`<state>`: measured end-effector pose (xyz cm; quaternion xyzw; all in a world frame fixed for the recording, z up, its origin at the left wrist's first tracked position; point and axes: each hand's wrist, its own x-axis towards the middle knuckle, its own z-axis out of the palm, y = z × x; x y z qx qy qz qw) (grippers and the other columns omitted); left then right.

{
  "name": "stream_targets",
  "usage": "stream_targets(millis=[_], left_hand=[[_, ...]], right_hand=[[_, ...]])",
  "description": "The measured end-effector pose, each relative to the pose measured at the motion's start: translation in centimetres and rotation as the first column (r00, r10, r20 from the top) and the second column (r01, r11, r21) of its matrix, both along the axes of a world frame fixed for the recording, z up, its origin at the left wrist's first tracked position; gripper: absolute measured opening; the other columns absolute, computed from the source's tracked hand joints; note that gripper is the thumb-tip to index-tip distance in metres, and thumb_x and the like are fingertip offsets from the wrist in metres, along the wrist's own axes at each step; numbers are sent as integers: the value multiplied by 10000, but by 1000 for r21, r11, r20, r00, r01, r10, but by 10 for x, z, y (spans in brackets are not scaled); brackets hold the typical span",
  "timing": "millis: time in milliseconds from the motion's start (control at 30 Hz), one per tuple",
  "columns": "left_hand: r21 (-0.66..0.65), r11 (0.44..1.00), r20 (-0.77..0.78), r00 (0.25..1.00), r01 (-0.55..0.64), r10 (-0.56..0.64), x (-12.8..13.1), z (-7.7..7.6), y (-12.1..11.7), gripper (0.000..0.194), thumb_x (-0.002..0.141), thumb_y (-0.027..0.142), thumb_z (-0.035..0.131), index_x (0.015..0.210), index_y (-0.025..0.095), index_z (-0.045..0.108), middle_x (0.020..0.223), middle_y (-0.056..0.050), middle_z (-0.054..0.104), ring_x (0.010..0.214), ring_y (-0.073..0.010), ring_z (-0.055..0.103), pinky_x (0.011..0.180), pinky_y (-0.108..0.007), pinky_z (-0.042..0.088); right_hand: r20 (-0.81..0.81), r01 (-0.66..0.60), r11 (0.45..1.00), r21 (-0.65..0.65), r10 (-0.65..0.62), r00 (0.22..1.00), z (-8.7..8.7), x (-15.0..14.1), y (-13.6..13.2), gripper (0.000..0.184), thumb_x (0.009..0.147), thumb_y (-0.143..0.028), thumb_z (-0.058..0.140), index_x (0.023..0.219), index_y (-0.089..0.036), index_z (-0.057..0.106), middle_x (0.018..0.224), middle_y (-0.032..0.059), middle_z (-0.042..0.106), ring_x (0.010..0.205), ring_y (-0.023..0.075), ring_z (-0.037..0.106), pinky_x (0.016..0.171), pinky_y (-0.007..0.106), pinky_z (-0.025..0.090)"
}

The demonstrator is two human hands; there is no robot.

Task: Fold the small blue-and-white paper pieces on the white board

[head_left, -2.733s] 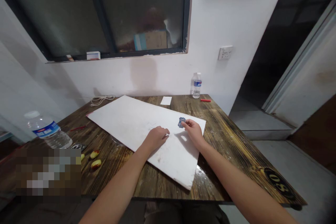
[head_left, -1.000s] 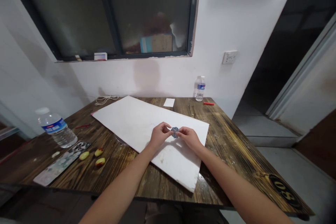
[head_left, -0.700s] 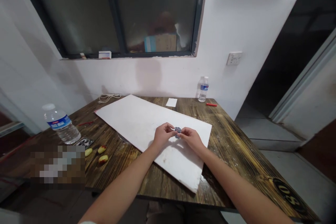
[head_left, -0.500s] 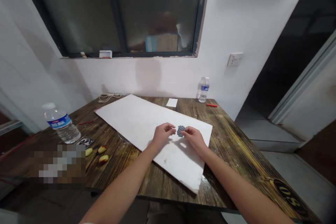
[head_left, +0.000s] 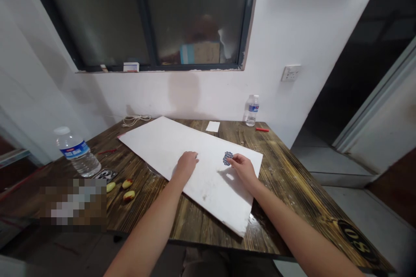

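My right hand [head_left: 243, 168] pinches a small flat blue patterned piece [head_left: 227, 158] by its right edge and holds it above the white board [head_left: 149, 138]. The piece has a notched outline and looks like a sticker or cut-out; its exact kind is unclear. To its left, my left hand [head_left: 186, 165] is over the board with its fingers curled together. Whatever its fingertips hold, if anything, is too small to make out. The board lies slantwise on the dark wooden table [head_left: 276, 207].
On the left stand a large water bottle [head_left: 78, 151], a black-and-white patterned item [head_left: 105, 175] and several yellow-red fruits [head_left: 129, 195]. Near the wall are a white cable [head_left: 136, 119], a white paper [head_left: 212, 127], a smaller bottle [head_left: 252, 111] and a red stick-like object [head_left: 262, 130].
My left hand has drawn away to the left from the blue piece, its fingers curling in. My right hand keeps the piece, which has shifted slightly right and shows more fully.
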<state>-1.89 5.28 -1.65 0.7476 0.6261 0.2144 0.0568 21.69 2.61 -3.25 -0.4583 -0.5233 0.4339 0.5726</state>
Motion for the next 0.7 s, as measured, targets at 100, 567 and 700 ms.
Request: stream_targets(millis=[100, 567, 700], left_hand=[[-28, 999, -47, 998, 28, -29, 0, 7, -1, 147, 790, 153, 590, 862, 171, 717, 935, -116, 705, 912, -256, 624, 815, -333, 419], [-73, 988, -227, 962, 137, -150, 0, 24, -11, 248, 779, 78, 471, 668, 177, 669, 773, -97, 675, 780, -229, 597, 752, -317, 401], [-60, 993, -222, 969, 98, -109, 4, 24, -14, 244, 736, 43, 482, 619, 177, 649, 724, -90, 653, 766, -224, 590, 750, -313, 410]], right_hand=[[-17, 4, 1000, 5, -4, 1000, -2, 1, 3, 377, 601, -503, 742, 644, -182, 549, 576, -29, 519, 550, 115, 437, 548, 267, 349], [24, -21, 1000, 9, 21, 1000, -7, 1, 6, 389, 613, -519, 733, 651, -177, 552, 574, -25, 516, 546, 111, 430, 519, 259, 335], [32, -24, 1000, 17, 23, 999, -8, 1, 7, 398, 609, -531, 729, 640, -183, 538, 561, -31, 496, 534, 108, 415, 505, 255, 325]])
